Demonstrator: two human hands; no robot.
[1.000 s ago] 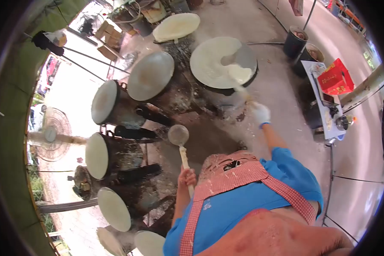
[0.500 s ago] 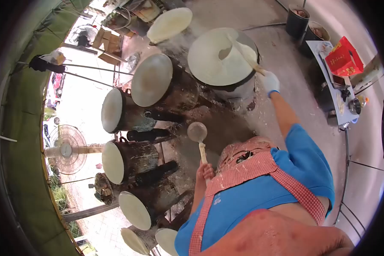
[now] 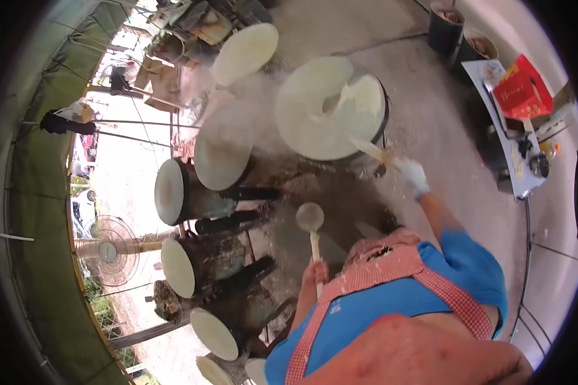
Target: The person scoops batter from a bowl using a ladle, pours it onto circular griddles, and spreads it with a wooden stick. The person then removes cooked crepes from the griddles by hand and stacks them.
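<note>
My right hand (image 3: 412, 176), in a white glove, grips the handle of a long, flat, pale scraper (image 3: 367, 147). Its blade lies over the near edge of a large round griddle (image 3: 386, 119). A pale batter layer (image 3: 302, 115) covers much of that griddle, with a thick, uneven patch at the right and a darker gap near the middle. My bare left hand (image 3: 315, 273) is wrapped round the handle of a ladle (image 3: 309, 218), its round bowl pointing away from me, apart from the griddles.
More round griddles curve down the left, including one with a browned surface (image 3: 221, 151) and a pale one (image 3: 178, 268). Steam drifts between them. A standing fan (image 3: 108, 251) is beyond. At right, a side table (image 3: 519, 183) bears a red bag (image 3: 523, 90); dark buckets (image 3: 446, 32) stand behind.
My right hand and the scraper have moved nearer to me, the blade swinging from the far right to the griddle's near edge. The thick batter patch appears at the right. My left hand holds the ladle still.
</note>
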